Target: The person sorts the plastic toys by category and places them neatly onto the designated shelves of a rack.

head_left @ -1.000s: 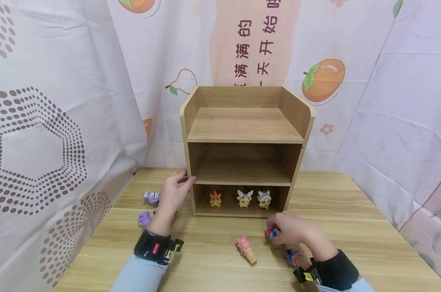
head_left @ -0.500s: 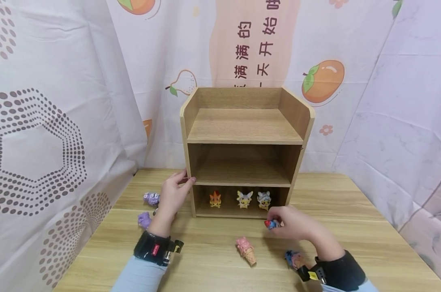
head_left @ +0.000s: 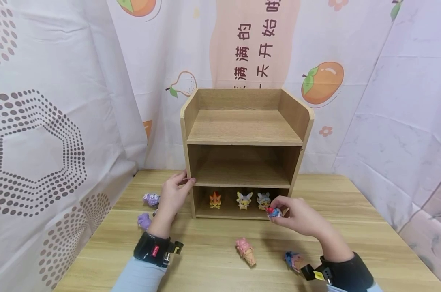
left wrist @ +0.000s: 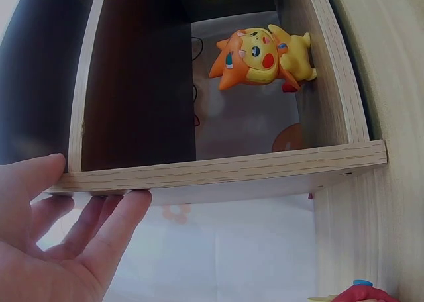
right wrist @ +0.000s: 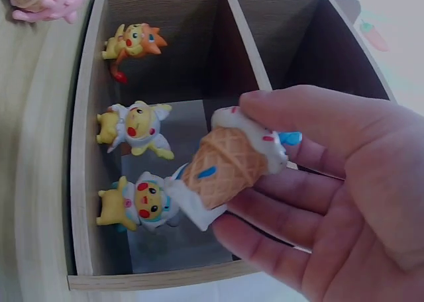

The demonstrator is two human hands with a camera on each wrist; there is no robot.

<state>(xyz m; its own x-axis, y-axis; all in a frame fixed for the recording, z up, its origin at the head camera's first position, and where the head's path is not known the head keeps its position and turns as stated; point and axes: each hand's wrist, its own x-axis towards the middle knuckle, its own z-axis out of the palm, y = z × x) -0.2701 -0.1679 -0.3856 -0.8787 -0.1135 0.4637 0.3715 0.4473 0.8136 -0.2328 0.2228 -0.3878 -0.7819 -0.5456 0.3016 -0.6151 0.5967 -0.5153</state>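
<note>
Cone toy point(right wrist: 225, 169) pinched in the right hand point(head_left: 298, 215) has neared the shelf point(head_left: 244, 143) the left hand point(head_left: 174, 192) grips.

The toy point(right wrist: 225, 166), a tan waffle cone with white, sprinkled icing, is held tilted at the front of the shelf point(head_left: 245, 125), by its bottom level's right end; the shelf, wooden, stands upright.

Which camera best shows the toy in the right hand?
The right wrist view: the cone toy is large, its waffle pattern plain. The head view shows it small, partly hidden; the left wrist view lacks it.
</note>
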